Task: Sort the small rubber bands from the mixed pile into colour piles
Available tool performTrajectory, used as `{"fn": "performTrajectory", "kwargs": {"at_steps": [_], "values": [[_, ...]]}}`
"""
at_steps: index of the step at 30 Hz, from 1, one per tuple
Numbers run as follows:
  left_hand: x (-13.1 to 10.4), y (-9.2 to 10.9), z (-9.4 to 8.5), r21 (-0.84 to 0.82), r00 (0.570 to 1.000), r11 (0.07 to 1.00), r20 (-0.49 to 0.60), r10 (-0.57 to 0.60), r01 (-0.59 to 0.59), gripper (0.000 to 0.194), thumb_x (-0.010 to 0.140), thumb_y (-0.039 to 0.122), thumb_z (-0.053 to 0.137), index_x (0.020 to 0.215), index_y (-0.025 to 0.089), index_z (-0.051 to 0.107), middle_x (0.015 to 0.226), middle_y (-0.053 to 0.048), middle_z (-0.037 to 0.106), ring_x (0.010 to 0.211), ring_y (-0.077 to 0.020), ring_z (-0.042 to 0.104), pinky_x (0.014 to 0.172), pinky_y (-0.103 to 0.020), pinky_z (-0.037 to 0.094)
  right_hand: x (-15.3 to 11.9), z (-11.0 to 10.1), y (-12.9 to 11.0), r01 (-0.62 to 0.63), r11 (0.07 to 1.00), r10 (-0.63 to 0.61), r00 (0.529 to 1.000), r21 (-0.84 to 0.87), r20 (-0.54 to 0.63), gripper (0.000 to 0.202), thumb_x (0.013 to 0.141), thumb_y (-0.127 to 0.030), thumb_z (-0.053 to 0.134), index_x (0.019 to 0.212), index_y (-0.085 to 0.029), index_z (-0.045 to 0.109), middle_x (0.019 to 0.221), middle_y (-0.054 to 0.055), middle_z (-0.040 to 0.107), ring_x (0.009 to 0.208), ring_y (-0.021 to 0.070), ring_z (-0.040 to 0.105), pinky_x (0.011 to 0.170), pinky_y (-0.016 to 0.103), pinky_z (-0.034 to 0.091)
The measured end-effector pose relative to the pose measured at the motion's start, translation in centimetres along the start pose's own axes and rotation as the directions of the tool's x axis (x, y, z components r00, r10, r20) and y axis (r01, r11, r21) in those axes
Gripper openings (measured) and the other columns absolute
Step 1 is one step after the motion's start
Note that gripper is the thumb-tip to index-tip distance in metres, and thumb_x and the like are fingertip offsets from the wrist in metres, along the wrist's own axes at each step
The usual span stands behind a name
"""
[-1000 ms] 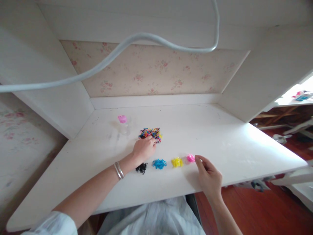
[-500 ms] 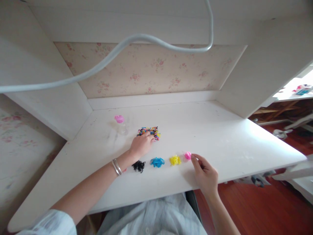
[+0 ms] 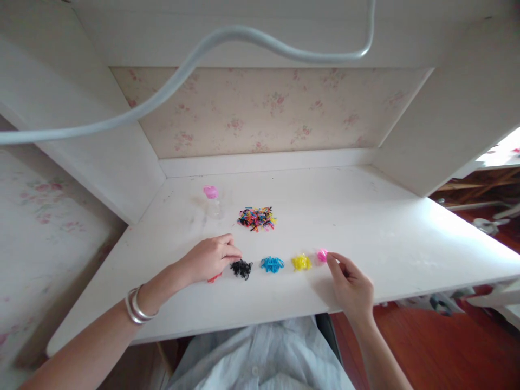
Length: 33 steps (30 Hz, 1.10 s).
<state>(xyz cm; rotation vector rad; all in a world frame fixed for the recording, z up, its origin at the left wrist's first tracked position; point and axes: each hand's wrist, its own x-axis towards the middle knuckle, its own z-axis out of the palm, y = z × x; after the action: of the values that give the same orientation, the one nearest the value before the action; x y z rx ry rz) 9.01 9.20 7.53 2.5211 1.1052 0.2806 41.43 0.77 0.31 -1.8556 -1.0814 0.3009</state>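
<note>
The left hand (image 3: 209, 259), fingers pinched together, reaches the black pile (image 3: 241, 268); I can't tell if they grip anything. The right hand (image 3: 350, 286), thumb and finger closed, touches the pink pile (image 3: 322, 255) beside its fingertips.

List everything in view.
mixed pile: one, multicoloured, central
red pile: one, red, front left
black pile: one, black, next
blue pile: one, blue, next
yellow pile: one, yellow, next
pink pile: one, pink, right end
bottle: one, clear and pink, left
cable: one, white, overhead
desk: one, white, below
wallpaper: two areas, floral, back, left
clothing: one, grey, bottom
bracelets: two, silver, left wrist
left hand: one, near black pile
right hand: one, at pink pile
</note>
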Motion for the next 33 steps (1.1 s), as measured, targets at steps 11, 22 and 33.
{"fn": "performTrajectory", "kwargs": {"at_steps": [11,22,33], "values": [[0.1,-0.7,0.5,0.046,0.999,0.999,0.033,0.023,-0.024,0.028,0.087,0.029,0.046,0.08,0.032,0.073,0.08,0.001,0.056,0.06,-0.0086,0.052,0.058,-0.022,0.037,-0.2,0.0,-0.8,-0.003,0.999,0.003,1.0,-0.035,-0.019,0.047,0.076,-0.058,0.055,0.088,-0.016,0.073,0.054,-0.002,0.049,0.05,0.0098,0.045,0.049,0.018,0.037],[-6.0,-0.6,0.6,-0.236,0.905,0.951,-0.327,-0.271,0.2,0.027,0.09,0.036,0.045,0.098,0.025,0.068,0.092,-0.002,0.064,0.078,-0.0118,0.06,0.069,-0.02,0.047,1.0,0.0,-4.0,0.194,0.98,-0.178,0.955,-0.047,0.238,0.041,0.081,-0.053,0.053,0.09,-0.017,0.071,0.053,-0.003,0.051,0.046,0.0084,0.042,0.046,0.019,0.035],[-11.4,-3.2,5.4,-0.425,0.667,0.817,-0.481,-0.569,0.39,0.028,0.087,0.042,0.048,0.094,0.021,0.066,0.089,-0.002,0.067,0.081,-0.0155,0.062,0.071,-0.025,0.049,2.5,8.8,-12.9,0.738,0.551,-0.24,0.588,-0.39,0.773,0.035,0.091,-0.041,0.036,0.108,-0.033,0.065,0.099,0.003,0.07,0.086,0.0206,0.063,0.071,0.029,0.041]]}}
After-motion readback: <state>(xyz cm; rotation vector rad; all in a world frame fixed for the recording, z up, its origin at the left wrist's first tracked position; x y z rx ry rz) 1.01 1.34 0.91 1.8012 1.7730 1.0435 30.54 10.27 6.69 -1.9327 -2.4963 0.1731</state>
